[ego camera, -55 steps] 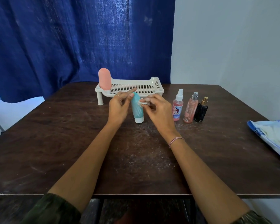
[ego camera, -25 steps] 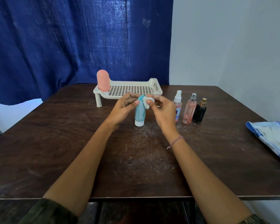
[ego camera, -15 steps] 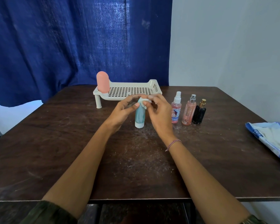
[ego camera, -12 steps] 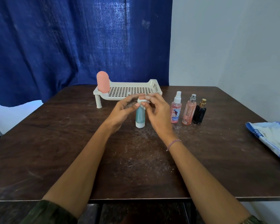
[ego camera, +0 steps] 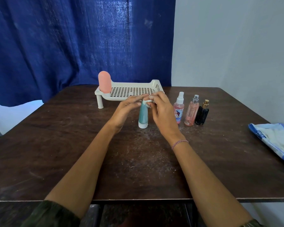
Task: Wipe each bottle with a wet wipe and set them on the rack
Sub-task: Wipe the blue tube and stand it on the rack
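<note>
A teal tube bottle (ego camera: 143, 117) stands cap-down on the dark table. My left hand (ego camera: 126, 110) pinches its top end. My right hand (ego camera: 161, 110) presses a small white wet wipe (ego camera: 148, 102) against that same top end. Behind them stands a white perforated rack (ego camera: 131, 92) with a pink bottle (ego camera: 104, 81) upright at its left end. To the right stand a pink spray bottle with a white nozzle (ego camera: 179, 108), a pink perfume bottle (ego camera: 191, 112) and a black perfume bottle (ego camera: 202, 114), all in a row.
A blue and white wet wipe pack (ego camera: 275, 140) lies at the table's right edge. A blue curtain (ego camera: 72, 38) hangs behind the table, and a pale wall is at the right. The table's front edge (ego camera: 138, 199) is near my elbows.
The tube went from tilted to upright. The wipe moved from the tube's side up to its top end, where both hands now meet.
</note>
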Demonstrator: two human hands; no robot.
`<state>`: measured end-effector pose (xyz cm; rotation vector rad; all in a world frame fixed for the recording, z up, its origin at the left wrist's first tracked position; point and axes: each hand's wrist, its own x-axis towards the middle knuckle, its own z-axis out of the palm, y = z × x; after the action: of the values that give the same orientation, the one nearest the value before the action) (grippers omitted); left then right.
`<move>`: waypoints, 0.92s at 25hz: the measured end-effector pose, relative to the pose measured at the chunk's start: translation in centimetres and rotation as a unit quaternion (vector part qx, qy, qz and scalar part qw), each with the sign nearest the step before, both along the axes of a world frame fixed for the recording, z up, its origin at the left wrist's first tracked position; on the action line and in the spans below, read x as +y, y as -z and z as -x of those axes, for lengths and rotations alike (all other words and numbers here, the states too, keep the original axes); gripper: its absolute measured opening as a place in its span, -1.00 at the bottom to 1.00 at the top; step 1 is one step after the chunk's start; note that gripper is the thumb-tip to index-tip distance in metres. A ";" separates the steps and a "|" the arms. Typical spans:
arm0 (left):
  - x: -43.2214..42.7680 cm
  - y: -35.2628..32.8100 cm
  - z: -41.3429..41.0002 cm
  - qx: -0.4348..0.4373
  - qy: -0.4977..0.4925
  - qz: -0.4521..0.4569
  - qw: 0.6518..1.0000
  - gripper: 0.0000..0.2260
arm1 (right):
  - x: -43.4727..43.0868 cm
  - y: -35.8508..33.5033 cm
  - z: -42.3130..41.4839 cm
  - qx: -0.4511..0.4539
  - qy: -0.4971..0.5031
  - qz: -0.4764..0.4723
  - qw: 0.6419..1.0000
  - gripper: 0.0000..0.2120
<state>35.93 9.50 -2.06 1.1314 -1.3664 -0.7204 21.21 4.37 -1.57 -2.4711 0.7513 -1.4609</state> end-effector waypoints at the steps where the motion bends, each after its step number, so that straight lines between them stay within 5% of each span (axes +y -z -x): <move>1: 0.0 0.0 0.0 0.002 0.004 0.000 1.000 -0.63 | 0.1 -0.1 0.1 0.009 0.005 0.016 1.000 -0.75; 5: -0.1 -0.1 -0.1 -0.002 0.005 0.009 1.000 -0.66 | 0.5 0.0 0.4 0.073 0.009 0.096 0.993 -0.65; 12: -0.2 -0.3 -0.1 -0.053 -0.057 0.024 0.997 -0.72 | 0.7 0.1 0.3 0.193 -0.047 0.093 0.976 -0.69; 17: 0.0 -0.4 0.0 -0.022 -0.052 0.035 0.998 -0.74 | 0.4 -0.1 0.8 -0.004 -0.040 0.002 0.999 -0.80; 23: -0.2 -0.3 0.0 0.023 -0.061 0.037 0.997 -0.79 | -0.1 0.0 0.7 -0.069 -0.023 -0.063 0.995 -0.76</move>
<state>35.98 9.34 -1.78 1.1230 -1.2630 -0.5989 20.47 4.30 -1.58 -2.2527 0.7306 -1.5015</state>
